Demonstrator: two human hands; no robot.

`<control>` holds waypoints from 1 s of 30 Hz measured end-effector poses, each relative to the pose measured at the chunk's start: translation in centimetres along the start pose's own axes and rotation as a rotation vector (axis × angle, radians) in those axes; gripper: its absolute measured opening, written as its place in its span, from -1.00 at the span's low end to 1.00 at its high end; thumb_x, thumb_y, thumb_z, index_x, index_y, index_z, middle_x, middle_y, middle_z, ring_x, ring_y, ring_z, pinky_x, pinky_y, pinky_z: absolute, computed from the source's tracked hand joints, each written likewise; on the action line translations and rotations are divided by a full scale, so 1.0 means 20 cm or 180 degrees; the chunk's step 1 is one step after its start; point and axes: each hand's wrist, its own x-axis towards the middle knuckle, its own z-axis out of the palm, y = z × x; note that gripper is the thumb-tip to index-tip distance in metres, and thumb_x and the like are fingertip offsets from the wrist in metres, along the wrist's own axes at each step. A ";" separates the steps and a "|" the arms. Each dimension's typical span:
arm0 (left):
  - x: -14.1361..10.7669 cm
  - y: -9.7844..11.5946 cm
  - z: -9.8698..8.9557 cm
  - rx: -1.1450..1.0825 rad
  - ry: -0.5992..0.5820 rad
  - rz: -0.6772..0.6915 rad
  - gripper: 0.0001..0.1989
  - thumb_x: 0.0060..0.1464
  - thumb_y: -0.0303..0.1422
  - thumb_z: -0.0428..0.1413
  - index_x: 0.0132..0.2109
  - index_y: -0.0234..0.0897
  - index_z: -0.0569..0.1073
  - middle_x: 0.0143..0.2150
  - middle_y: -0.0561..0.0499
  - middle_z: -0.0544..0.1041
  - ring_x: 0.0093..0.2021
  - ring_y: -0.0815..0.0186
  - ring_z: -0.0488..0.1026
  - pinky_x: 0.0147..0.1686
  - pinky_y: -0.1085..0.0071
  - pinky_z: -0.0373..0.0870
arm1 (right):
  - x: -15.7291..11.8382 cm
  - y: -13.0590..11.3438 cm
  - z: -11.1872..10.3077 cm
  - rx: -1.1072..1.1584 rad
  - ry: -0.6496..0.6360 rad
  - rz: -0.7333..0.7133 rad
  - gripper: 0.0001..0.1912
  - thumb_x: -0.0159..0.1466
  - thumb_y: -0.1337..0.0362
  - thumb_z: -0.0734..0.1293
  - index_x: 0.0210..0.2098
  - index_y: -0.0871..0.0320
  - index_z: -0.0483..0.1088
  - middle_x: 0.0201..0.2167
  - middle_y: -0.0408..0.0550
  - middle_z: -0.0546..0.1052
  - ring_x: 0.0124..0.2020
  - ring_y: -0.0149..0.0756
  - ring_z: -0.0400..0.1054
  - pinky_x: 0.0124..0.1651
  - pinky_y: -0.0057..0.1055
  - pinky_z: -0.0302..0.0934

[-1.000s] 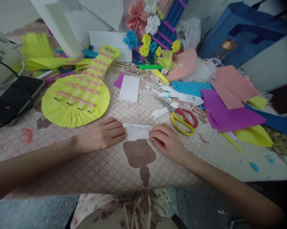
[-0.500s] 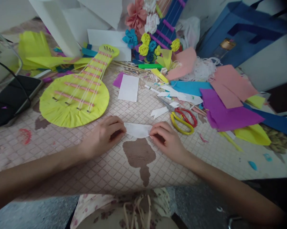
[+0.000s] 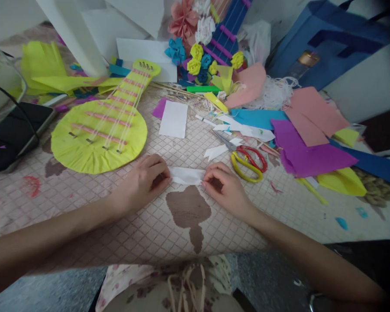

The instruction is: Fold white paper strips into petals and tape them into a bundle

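Note:
A narrow white paper strip (image 3: 187, 175) stretches between my two hands, low over the patterned table cover. My left hand (image 3: 151, 177) pinches its left end, fingers closed. At the right end my right hand (image 3: 223, 184) grips the paper between thumb and fingers. Behind the strip lies a white paper rectangle (image 3: 173, 119) partly over a purple piece. Scissors (image 3: 248, 164) with red and yellow handles rest just beyond my right hand. To the left is a yellow paper-covered instrument (image 3: 100, 134) with pink bars and white strings.
A black phone (image 3: 17, 132) lies at the far left. Purple (image 3: 308, 149) and pink paper (image 3: 316, 115), scraps and white string cover the right side. Paper flowers (image 3: 199, 63) and a blue bag (image 3: 324, 47) stand at the back. The table cover (image 3: 233, 229) has a torn brown patch.
The strip looks slightly flatter between my hands, and its lower edge has shifted. Both hands keep hold of it, nearly in place. The whole view has moved slightly.

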 end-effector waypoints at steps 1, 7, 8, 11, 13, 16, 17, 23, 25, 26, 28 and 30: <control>0.00 0.00 0.00 0.0014 -0.0007 0.0000 -0.93 0.13 -0.44 0.01 -0.31 -0.30 0.38 -0.27 -0.02 0.37 -0.23 0.28 0.32 -0.18 0.31 0.30 | 0.00 0.00 0.00 0.0013 -0.0005 0.0015 -0.89 0.17 0.46 0.28 -0.41 0.14 0.30 -0.32 -0.08 0.34 -0.24 -0.31 0.27 -0.20 -0.36 0.18; -0.01 -0.01 0.02 0.0019 0.0054 0.0001 -0.92 0.14 -0.42 0.01 -0.32 -0.31 0.36 -0.28 -0.02 0.36 -0.25 0.29 0.31 -0.20 0.31 0.28 | 0.00 -0.01 0.00 0.0044 -0.0025 0.0059 -0.91 0.20 0.42 0.28 -0.42 0.15 0.30 -0.31 -0.07 0.34 -0.24 -0.31 0.26 -0.23 -0.36 0.17; -0.01 -0.01 0.02 0.0010 0.0062 -0.0006 -0.91 0.14 -0.42 0.01 -0.32 -0.31 0.36 -0.29 -0.02 0.36 -0.26 0.29 0.31 -0.20 0.31 0.28 | 0.00 -0.01 0.00 0.0050 -0.0025 0.0059 -0.91 0.20 0.42 0.27 -0.42 0.15 0.30 -0.32 -0.07 0.34 -0.25 -0.31 0.26 -0.24 -0.37 0.17; -0.01 -0.01 0.02 -0.0004 0.0069 -0.0035 -0.90 0.14 -0.41 0.01 -0.33 -0.31 0.36 -0.29 -0.02 0.35 -0.27 0.29 0.30 -0.21 0.32 0.27 | 0.00 -0.01 0.01 0.0067 -0.0003 0.0078 -0.90 0.20 0.41 0.27 -0.44 0.14 0.29 -0.33 -0.08 0.33 -0.28 -0.32 0.25 -0.29 -0.38 0.16; 0.00 -0.01 0.02 0.0001 0.0074 -0.0048 -0.90 0.14 -0.41 0.01 -0.33 -0.31 0.36 -0.30 -0.02 0.35 -0.27 0.29 0.30 -0.21 0.32 0.27 | 0.00 -0.01 0.01 0.0047 0.0024 0.0090 -0.89 0.20 0.42 0.26 -0.45 0.14 0.28 -0.33 -0.08 0.33 -0.29 -0.33 0.24 -0.29 -0.38 0.15; 0.00 0.00 0.01 0.0033 0.0048 -0.0070 -0.89 0.14 -0.41 0.00 -0.35 -0.31 0.37 -0.31 -0.02 0.35 -0.27 0.28 0.31 -0.21 0.31 0.27 | 0.01 0.00 0.02 -0.0024 0.0082 0.0076 -0.87 0.17 0.43 0.27 -0.47 0.14 0.26 -0.35 -0.09 0.34 -0.30 -0.33 0.24 -0.28 -0.37 0.15; 0.01 0.00 0.01 0.0045 0.0037 -0.0082 -0.88 0.14 -0.41 0.01 -0.35 -0.31 0.37 -0.31 -0.02 0.36 -0.27 0.28 0.31 -0.21 0.32 0.27 | 0.01 0.00 0.02 -0.0043 0.0101 0.0070 -0.86 0.17 0.44 0.27 -0.48 0.14 0.25 -0.36 -0.10 0.33 -0.31 -0.33 0.24 -0.28 -0.37 0.15; 0.01 0.00 0.02 0.0058 0.0025 -0.0096 -0.89 0.13 -0.40 0.02 -0.36 -0.30 0.37 -0.32 -0.01 0.36 -0.29 0.30 0.31 -0.23 0.33 0.28 | 0.02 0.00 0.03 -0.0100 0.0166 0.0076 -0.84 0.13 0.45 0.29 -0.51 0.14 0.22 -0.39 -0.10 0.33 -0.33 -0.32 0.24 -0.29 -0.37 0.15; 0.01 0.00 0.02 0.0064 0.0042 -0.0086 -0.88 0.13 -0.39 0.02 -0.36 -0.30 0.37 -0.31 -0.01 0.36 -0.28 0.30 0.31 -0.22 0.33 0.28 | 0.02 -0.01 0.02 -0.0100 0.0170 0.0067 -0.84 0.13 0.45 0.29 -0.51 0.14 0.22 -0.40 -0.10 0.33 -0.33 -0.32 0.24 -0.29 -0.37 0.15; 0.01 -0.01 0.02 0.0075 0.0049 -0.0083 -0.88 0.14 -0.39 0.02 -0.35 -0.30 0.37 -0.31 -0.01 0.36 -0.28 0.30 0.31 -0.21 0.33 0.28 | 0.02 -0.01 0.02 -0.0096 0.0169 0.0065 -0.83 0.13 0.46 0.29 -0.51 0.14 0.22 -0.40 -0.10 0.33 -0.33 -0.32 0.24 -0.29 -0.37 0.15; 0.01 -0.01 0.03 0.0107 0.0045 -0.0087 -0.88 0.14 -0.39 0.01 -0.35 -0.30 0.37 -0.31 -0.01 0.36 -0.28 0.30 0.31 -0.21 0.33 0.28 | 0.02 -0.01 0.02 -0.0095 0.0164 0.0073 -0.83 0.12 0.46 0.29 -0.51 0.14 0.22 -0.39 -0.10 0.33 -0.33 -0.32 0.24 -0.30 -0.37 0.15; 0.01 -0.01 0.03 0.0136 0.0030 -0.0093 -0.89 0.13 -0.40 0.02 -0.36 -0.30 0.37 -0.32 -0.01 0.36 -0.28 0.30 0.31 -0.22 0.33 0.28 | 0.03 -0.01 0.03 -0.0118 0.0155 0.0083 -0.83 0.11 0.47 0.29 -0.51 0.14 0.21 -0.39 -0.10 0.33 -0.33 -0.32 0.24 -0.30 -0.37 0.14</control>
